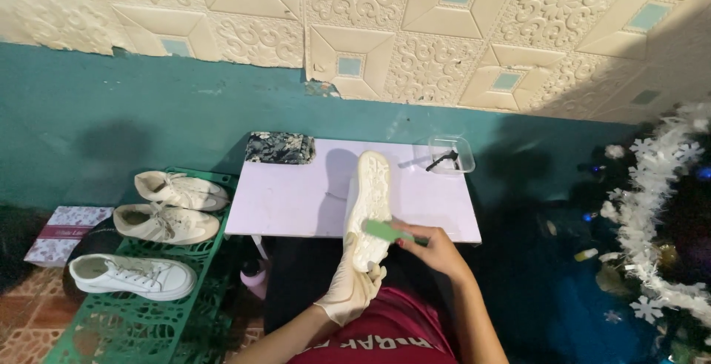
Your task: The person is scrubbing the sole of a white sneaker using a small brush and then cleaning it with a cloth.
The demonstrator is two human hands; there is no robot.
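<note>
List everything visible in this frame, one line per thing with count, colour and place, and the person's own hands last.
shoe: 1, cream, sole up, held over the table
brush: 1, green, on the sole
table: 1, white, centre
folded cloth: 1, dark patterned, table's far left corner
plastic container: 1, clear, table's far right corner, dark tool inside
sneakers: 3, white, on the rack at left
rack: 1, green, left
box: 1, floral, far left
tinsel tree: 1, white, right
left hand: gloved, gripping the shoe
right hand: bare, holding the brush
</note>
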